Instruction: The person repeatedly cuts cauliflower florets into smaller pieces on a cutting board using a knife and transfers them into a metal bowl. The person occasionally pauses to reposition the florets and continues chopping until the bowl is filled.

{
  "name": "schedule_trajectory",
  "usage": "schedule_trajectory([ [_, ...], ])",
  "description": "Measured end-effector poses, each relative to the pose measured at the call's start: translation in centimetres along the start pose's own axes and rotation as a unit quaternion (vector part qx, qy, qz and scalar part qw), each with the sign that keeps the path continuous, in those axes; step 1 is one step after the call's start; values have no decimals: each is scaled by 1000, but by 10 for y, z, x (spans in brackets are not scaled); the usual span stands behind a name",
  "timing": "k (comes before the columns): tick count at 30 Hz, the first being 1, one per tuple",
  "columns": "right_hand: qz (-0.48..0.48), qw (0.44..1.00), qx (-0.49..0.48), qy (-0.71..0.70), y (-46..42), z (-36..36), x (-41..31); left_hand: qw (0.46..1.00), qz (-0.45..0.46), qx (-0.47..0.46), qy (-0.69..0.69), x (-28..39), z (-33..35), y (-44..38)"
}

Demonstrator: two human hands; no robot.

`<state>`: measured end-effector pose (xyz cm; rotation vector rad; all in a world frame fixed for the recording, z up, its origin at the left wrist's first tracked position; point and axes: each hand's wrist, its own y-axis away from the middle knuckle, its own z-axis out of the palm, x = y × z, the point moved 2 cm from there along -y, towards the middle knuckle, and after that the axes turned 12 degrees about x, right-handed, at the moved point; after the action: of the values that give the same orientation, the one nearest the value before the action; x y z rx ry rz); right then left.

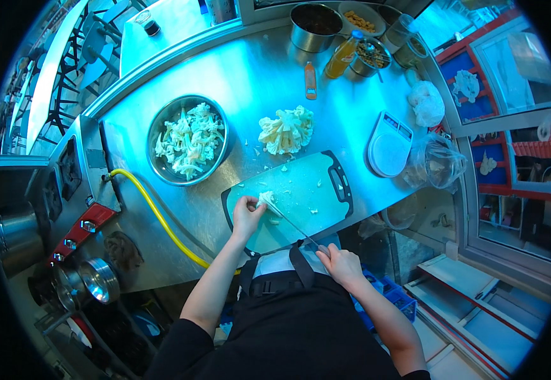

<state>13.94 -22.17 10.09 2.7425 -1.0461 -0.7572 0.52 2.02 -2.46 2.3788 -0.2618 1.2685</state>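
My left hand [247,216] pinches a small cauliflower floret [267,198] at the left part of a pale cutting board [304,204] with dark ends. In my right hand [339,263] is the handle of a knife [292,225], whose blade slants up and left so that its tip end meets the floret. Small cauliflower scraps lie scattered over the board. Just beyond it sits a large piece of cauliflower head [286,130] on the steel table. A round metal bowl [223,161] to the left holds many cut florets [190,140].
A white kitchen scale [389,145] and plastic bags [439,161] are at the right. An orange peeler-like tool [310,80], an orange bottle [344,54] and a metal pot [316,28] stand at the back. A yellow hose [161,216] curves along the left beside a stove [83,230].
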Motion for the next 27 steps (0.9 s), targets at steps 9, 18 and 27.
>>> schedule_trajectory([
  [9,20,999,-27,24,-14,14,-6,999,33,14,34,1,4,2],
  [18,41,998,-48,24,-21,33,3,999,48,16,18,0,5,1],
  [27,25,999,-19,-22,-26,66,11,999,12,-32,9,6,-3,1],
])
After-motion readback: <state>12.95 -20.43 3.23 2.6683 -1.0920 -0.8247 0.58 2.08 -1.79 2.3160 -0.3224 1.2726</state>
